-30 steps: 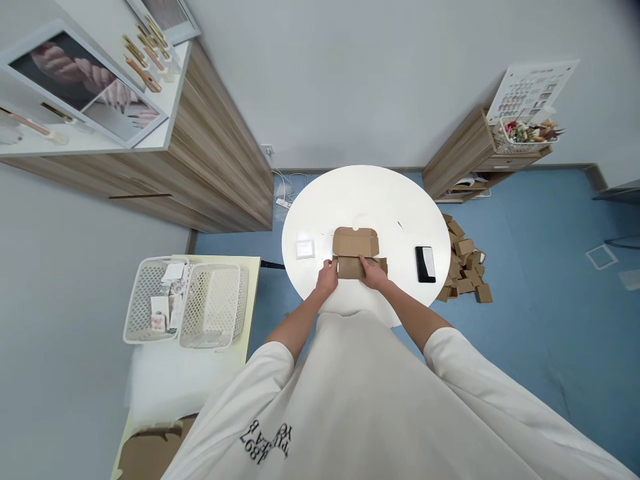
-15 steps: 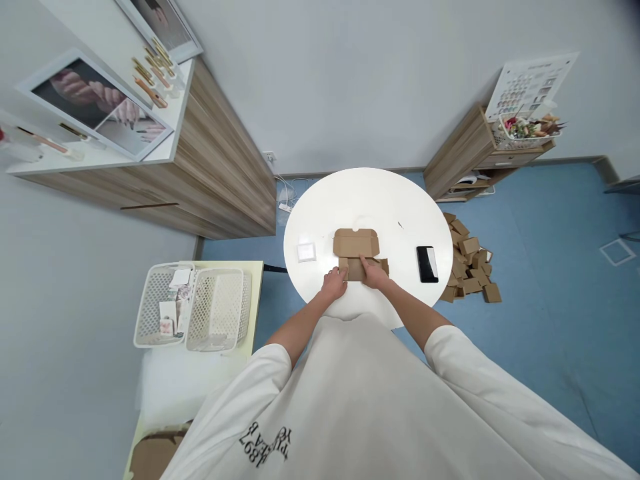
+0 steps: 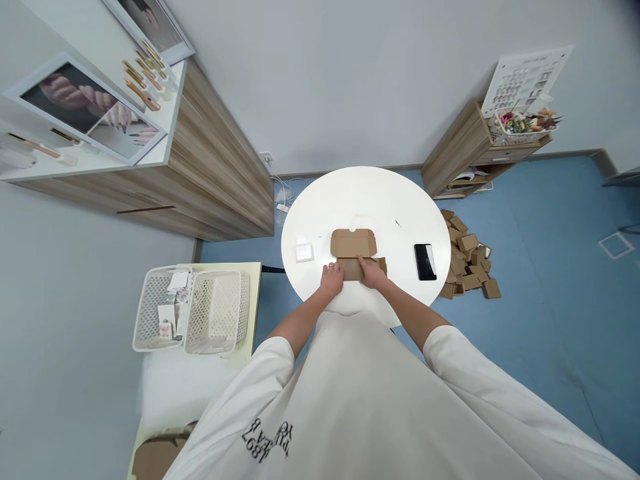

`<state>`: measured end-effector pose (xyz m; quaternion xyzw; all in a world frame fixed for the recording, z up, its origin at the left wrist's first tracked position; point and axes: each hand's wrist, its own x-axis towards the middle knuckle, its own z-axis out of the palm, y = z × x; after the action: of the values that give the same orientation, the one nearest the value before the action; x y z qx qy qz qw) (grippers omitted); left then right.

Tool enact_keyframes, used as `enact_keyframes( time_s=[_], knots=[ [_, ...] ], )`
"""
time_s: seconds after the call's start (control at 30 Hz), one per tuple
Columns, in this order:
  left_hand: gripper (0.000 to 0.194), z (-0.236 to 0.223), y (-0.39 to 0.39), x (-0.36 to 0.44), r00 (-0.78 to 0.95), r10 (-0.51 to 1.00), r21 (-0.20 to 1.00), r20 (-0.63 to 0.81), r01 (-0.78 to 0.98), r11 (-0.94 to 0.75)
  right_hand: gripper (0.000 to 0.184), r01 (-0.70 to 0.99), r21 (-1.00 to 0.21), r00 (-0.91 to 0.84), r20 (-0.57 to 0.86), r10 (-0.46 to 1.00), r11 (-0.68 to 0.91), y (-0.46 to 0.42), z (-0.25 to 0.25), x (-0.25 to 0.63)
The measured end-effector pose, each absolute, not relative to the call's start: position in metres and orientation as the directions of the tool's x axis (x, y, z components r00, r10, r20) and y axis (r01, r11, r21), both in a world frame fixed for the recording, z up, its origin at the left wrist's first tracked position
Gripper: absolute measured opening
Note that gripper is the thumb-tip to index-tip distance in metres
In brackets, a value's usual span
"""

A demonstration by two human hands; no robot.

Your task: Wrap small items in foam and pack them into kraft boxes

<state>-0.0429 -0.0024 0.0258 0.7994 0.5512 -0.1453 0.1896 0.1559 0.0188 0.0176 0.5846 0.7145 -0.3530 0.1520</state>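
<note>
A brown cardboard box (image 3: 353,243), partly folded, lies on the white oval table (image 3: 367,200) close to my body. Its lid panel is spread flat toward the far side, with a small notch in the far edge. My left hand (image 3: 332,279) is at the near left corner, fingers bent against the side wall. On the right, my right hand (image 3: 371,274) grips the near part, its thumb across the inner panel and its other fingers mostly hidden. A small side flap sticks out beyond the right hand.
Left of the box lies a small white square case (image 3: 304,252); a black phone (image 3: 425,262) is at the right. Folded brown boxes (image 3: 467,260) are heaped on the floor. White plastic baskets (image 3: 213,313) stand on a side table. A wooden cabinet (image 3: 220,147) rises at left.
The left hand's fingers have shifted slightly off the left corner and lie flatter along the side. The right hand and the box look nearly the same; the view has moved a little.
</note>
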Motion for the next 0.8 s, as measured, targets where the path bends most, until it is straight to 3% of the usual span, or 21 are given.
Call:
enact_keyframes(
  time_s=[0.13,0.33,0.47,0.57,0.67,0.8],
  knots=[
    [0.046,0.022,0.002,-0.046,0.376,0.857,0.122,-0.353,0.926,-0.357,0.109,0.945,-0.32,-0.269,-0.638,0.721,0.069,0.02,0.017,0.156],
    [0.058,0.017,0.013,-0.046,0.428,0.815,0.128,-0.39,0.902,-0.413,0.109,0.939,-0.332,-0.286,-0.599,0.748,0.092,0.013,0.016,0.16],
    [0.072,0.016,0.015,-0.047,0.45,0.816,0.133,-0.363,0.892,-0.432,0.089,0.93,-0.324,-0.296,-0.377,0.877,0.175,-0.014,0.02,0.177],
    [0.08,0.015,0.015,-0.048,0.454,0.819,0.138,-0.35,0.89,-0.435,0.078,0.962,-0.259,-0.143,-0.227,0.963,0.082,-0.035,0.02,0.195],
    [0.086,0.014,0.016,-0.048,0.447,0.823,0.129,-0.35,0.893,-0.43,0.075,0.973,-0.225,-0.006,-0.267,0.964,-0.056,-0.041,0.015,0.21],
    [0.087,0.015,0.016,-0.046,0.44,0.821,0.121,-0.364,0.896,-0.426,0.075,0.95,-0.282,0.014,-0.395,0.919,-0.135,-0.026,0.008,0.212]
  ],
)
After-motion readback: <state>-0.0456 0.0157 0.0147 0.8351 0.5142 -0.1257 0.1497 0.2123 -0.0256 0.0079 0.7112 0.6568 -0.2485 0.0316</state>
